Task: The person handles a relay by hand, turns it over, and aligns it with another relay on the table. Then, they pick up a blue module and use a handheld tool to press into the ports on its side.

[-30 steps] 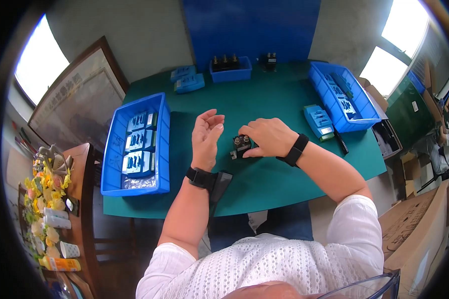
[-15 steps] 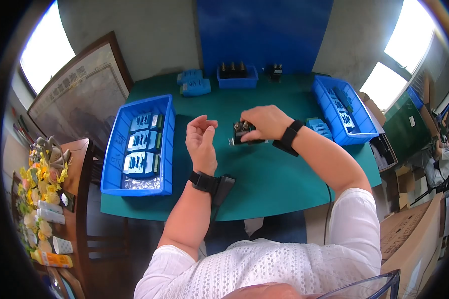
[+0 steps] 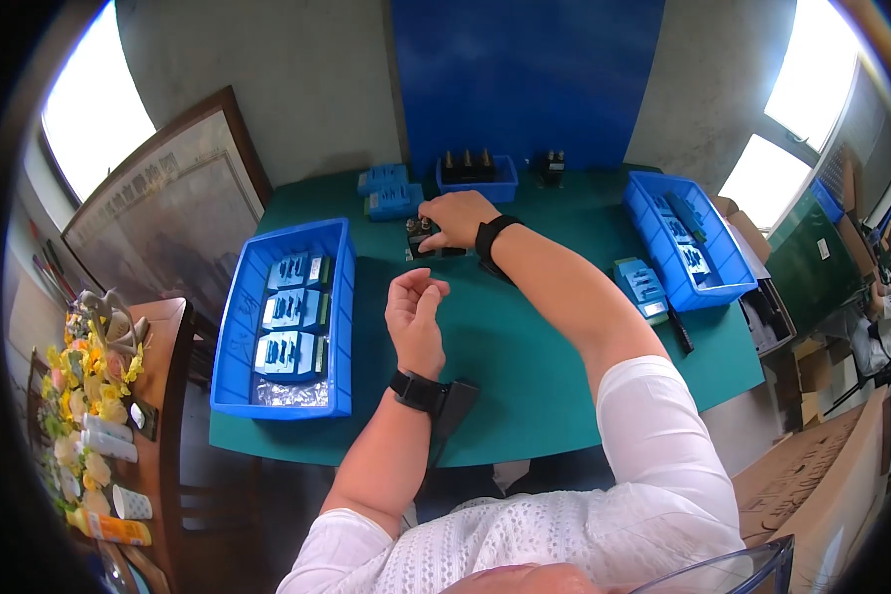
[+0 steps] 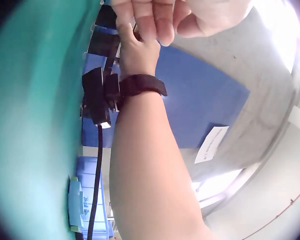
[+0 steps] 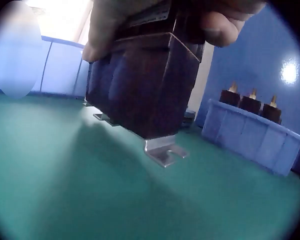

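My right hand (image 3: 462, 218) grips a black contactor (image 3: 418, 238) with two metal studs on top, fingers and thumb across its sides. In the right wrist view, the contactor (image 5: 140, 85) has silvery slotted mounting feet and hangs close over the green table, its shadow beneath. My left hand (image 3: 418, 327) is nearer to me, fingers loosely bent, holding nothing. In the left wrist view, the left hand (image 4: 210, 15) overlaps the right hand behind it. Just beyond the contactor lie two stacked blue modules (image 3: 393, 201).
At left stands a blue bin (image 3: 282, 404) with several blue modules. A smaller bin (image 3: 505, 188) at the back holds black contactors (image 3: 468, 166); another contactor (image 3: 552, 170) stands beside it. Another blue bin (image 3: 728, 295) is at right, next to a blue module (image 3: 642, 287) and a black pen-like object (image 3: 681, 333).
My right hand has carried the contactor from mid-table to the back left, near the stacked blue modules. The left hand stays nearer to me, its fingers now more bent. The head view has shifted slightly.
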`<state>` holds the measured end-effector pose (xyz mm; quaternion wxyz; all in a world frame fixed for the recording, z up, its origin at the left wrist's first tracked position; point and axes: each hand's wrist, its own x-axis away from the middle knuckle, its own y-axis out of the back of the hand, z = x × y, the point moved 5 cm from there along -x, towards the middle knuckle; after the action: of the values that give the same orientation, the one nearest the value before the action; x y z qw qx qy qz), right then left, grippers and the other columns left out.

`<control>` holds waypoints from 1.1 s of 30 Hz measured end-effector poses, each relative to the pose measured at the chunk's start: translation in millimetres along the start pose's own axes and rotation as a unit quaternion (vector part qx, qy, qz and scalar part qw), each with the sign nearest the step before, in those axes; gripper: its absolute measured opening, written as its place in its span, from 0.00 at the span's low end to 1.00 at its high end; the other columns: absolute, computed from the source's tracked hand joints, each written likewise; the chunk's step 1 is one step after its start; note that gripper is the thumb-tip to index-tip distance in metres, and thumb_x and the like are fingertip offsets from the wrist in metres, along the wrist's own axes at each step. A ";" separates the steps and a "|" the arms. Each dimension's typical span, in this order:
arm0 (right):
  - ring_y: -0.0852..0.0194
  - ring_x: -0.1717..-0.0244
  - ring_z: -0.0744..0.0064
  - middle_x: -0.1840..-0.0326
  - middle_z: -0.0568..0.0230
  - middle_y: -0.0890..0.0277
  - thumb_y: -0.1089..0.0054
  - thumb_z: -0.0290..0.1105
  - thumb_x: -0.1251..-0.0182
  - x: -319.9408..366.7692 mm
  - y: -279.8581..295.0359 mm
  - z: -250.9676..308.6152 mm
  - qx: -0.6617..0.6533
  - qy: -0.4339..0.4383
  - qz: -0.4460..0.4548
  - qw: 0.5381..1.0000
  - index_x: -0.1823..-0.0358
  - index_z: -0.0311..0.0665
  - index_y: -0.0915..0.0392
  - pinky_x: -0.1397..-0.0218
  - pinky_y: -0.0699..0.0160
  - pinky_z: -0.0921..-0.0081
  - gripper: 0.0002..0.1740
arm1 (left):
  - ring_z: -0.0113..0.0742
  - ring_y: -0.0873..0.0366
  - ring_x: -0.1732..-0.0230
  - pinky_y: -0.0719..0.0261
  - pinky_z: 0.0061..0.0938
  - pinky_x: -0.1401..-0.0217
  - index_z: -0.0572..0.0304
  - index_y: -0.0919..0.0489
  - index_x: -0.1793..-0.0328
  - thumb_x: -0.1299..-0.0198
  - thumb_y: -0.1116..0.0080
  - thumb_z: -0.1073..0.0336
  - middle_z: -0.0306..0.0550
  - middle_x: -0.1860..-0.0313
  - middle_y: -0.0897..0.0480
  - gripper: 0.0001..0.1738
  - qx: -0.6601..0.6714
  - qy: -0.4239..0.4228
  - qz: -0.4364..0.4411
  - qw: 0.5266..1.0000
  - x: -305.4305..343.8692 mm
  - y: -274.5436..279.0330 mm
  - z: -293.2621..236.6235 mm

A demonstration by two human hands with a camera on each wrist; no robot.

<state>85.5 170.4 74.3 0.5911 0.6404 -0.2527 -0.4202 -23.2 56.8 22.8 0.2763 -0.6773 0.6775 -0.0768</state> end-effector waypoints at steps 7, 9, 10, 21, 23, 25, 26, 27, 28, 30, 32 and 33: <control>0.25 0.57 0.57 0.62 0.57 0.22 0.36 0.52 0.54 -5.7 -15.5 -3.1 -0.011 -0.038 0.006 0.999 0.58 0.40 0.25 0.56 0.27 0.62 0.27 | 0.26 0.27 0.64 0.29 0.19 0.55 0.65 0.30 0.54 0.43 0.53 0.77 0.42 0.67 0.24 0.10 0.009 0.011 0.014 1.000 1.6 -2.4 3.0; 0.24 0.57 0.57 0.62 0.56 0.22 0.34 0.51 0.55 -4.2 -13.1 -7.1 -0.040 -0.042 -0.013 0.998 0.57 0.40 0.25 0.55 0.26 0.63 0.28 | 0.26 0.27 0.63 0.29 0.20 0.55 0.65 0.30 0.54 0.43 0.53 0.76 0.42 0.67 0.24 0.10 0.005 0.012 0.022 1.000 2.0 -2.6 4.0; 0.24 0.57 0.56 0.61 0.56 0.22 0.33 0.50 0.57 -1.3 -9.2 -10.0 -0.064 -0.039 -0.025 0.997 0.56 0.40 0.25 0.55 0.26 0.63 0.29 | 0.27 0.27 0.63 0.29 0.20 0.54 0.65 0.30 0.54 0.42 0.53 0.75 0.42 0.66 0.24 0.09 0.000 0.011 0.027 1.000 1.9 -2.4 5.0; 0.26 0.53 0.56 0.59 0.55 0.22 0.29 0.41 0.58 21.1 -1.0 -41.7 -0.078 -0.099 0.070 0.990 0.54 0.38 0.25 0.51 0.28 0.64 0.28 | 0.27 0.26 0.63 0.29 0.21 0.55 0.64 0.30 0.54 0.43 0.52 0.74 0.42 0.66 0.24 0.10 -0.016 0.037 0.045 0.998 3.9 -6.1 9.1; 0.26 0.53 0.56 0.58 0.55 0.22 0.29 0.41 0.58 23.3 -6.4 -46.2 -0.106 -0.107 0.060 0.987 0.55 0.38 0.25 0.51 0.28 0.63 0.28 | 0.27 0.26 0.64 0.28 0.21 0.55 0.64 0.30 0.55 0.43 0.52 0.75 0.42 0.67 0.24 0.09 -0.013 0.039 0.053 0.998 5.1 -8.1 10.6; 0.26 0.53 0.56 0.58 0.55 0.23 0.29 0.42 0.58 23.9 -9.4 -48.2 -0.116 -0.109 0.043 0.986 0.55 0.38 0.25 0.51 0.28 0.63 0.28 | 0.27 0.26 0.64 0.29 0.21 0.55 0.64 0.30 0.55 0.43 0.52 0.75 0.42 0.67 0.24 0.09 -0.025 0.045 0.053 0.997 7.0 -11.0 8.6; 0.26 0.53 0.56 0.58 0.55 0.23 0.29 0.42 0.59 23.3 -11.3 -46.9 -0.112 -0.107 0.033 0.987 0.55 0.38 0.25 0.51 0.28 0.64 0.28 | 0.28 0.26 0.64 0.29 0.21 0.55 0.64 0.30 0.55 0.43 0.52 0.75 0.42 0.67 0.24 0.09 -0.031 0.048 0.053 0.997 7.5 -11.7 8.2; 0.26 0.53 0.56 0.58 0.55 0.23 0.29 0.42 0.59 23.1 -12.2 -46.4 -0.109 -0.105 0.023 0.988 0.55 0.38 0.25 0.51 0.28 0.64 0.28 | 0.28 0.26 0.64 0.29 0.21 0.55 0.64 0.30 0.55 0.43 0.52 0.75 0.42 0.67 0.24 0.09 -0.030 0.049 0.052 0.997 6.6 -11.1 8.8; 0.25 0.54 0.56 0.58 0.55 0.22 0.30 0.42 0.58 23.6 -13.2 -47.0 -0.109 -0.101 0.019 0.989 0.55 0.38 0.25 0.51 0.28 0.64 0.27 | 0.28 0.26 0.64 0.29 0.21 0.55 0.64 0.30 0.55 0.43 0.52 0.75 0.42 0.67 0.24 0.09 -0.030 0.050 0.052 0.997 5.6 -9.6 9.7; 0.25 0.55 0.56 0.59 0.54 0.22 0.31 0.44 0.56 23.6 -13.2 -48.9 -0.109 -0.091 0.012 0.990 0.56 0.37 0.25 0.52 0.27 0.65 0.27 | 0.27 0.26 0.64 0.29 0.20 0.55 0.65 0.30 0.55 0.43 0.52 0.76 0.42 0.67 0.24 0.09 -0.023 0.059 0.047 0.997 6.0 -8.4 11.6; 0.24 0.55 0.56 0.59 0.54 0.22 0.32 0.45 0.54 24.0 -8.3 -55.3 -0.170 -0.099 0.021 0.980 0.55 0.36 0.25 0.52 0.27 0.66 0.27 | 0.26 0.27 0.64 0.30 0.19 0.56 0.67 0.30 0.55 0.43 0.52 0.77 0.43 0.68 0.24 0.09 -0.010 0.072 0.041 0.996 5.4 -8.9 12.8; 0.24 0.56 0.56 0.59 0.53 0.22 0.33 0.46 0.53 24.1 -5.2 -60.3 -0.200 -0.102 0.024 0.974 0.55 0.36 0.25 0.52 0.27 0.66 0.27 | 0.26 0.27 0.64 0.30 0.19 0.55 0.67 0.30 0.55 0.43 0.52 0.77 0.43 0.68 0.24 0.09 -0.013 0.078 0.044 0.996 5.8 -10.0 13.1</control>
<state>147.6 184.3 60.4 0.6881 0.4570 -0.2382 -0.5108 -7.8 54.1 15.0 0.2171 -0.6422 0.7272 -0.1078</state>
